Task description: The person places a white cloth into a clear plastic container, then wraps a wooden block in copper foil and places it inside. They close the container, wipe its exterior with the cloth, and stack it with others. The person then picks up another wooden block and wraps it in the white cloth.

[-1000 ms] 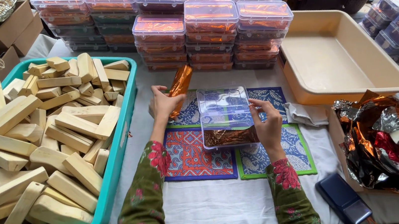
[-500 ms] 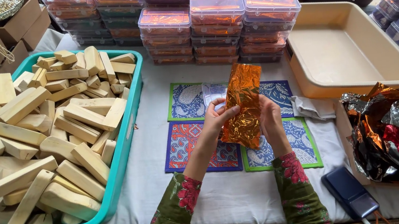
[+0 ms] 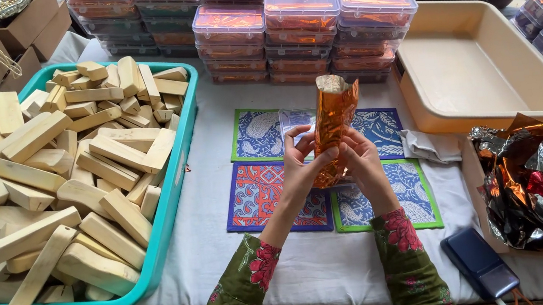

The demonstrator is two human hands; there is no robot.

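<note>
Both hands hold a pale wooden block wrapped in shiny orange foil (image 3: pixel 333 119), upright above the patterned mats (image 3: pixel 263 194). The bare wood tip pokes out at the top. My left hand (image 3: pixel 301 163) grips the wrapped block's lower left side. My right hand (image 3: pixel 361 163) presses its lower right side. A clear plastic box lies flat on the mats behind the foil, mostly hidden.
A teal tray (image 3: pixel 176 184) full of pale wooden blocks (image 3: pixel 63 176) fills the left. Stacked clear lidded boxes (image 3: pixel 297 20) with orange contents stand at the back. A beige tray (image 3: pixel 479 61) sits back right, crumpled foil sheets (image 3: pixel 540 176) lie right, and a dark blue phone (image 3: pixel 478 262) lies near the front edge.
A second ago both hands held a clear box flat on the mats. They then lifted the orange foil-wrapped block, which now stands more upright with its wood tip showing.
</note>
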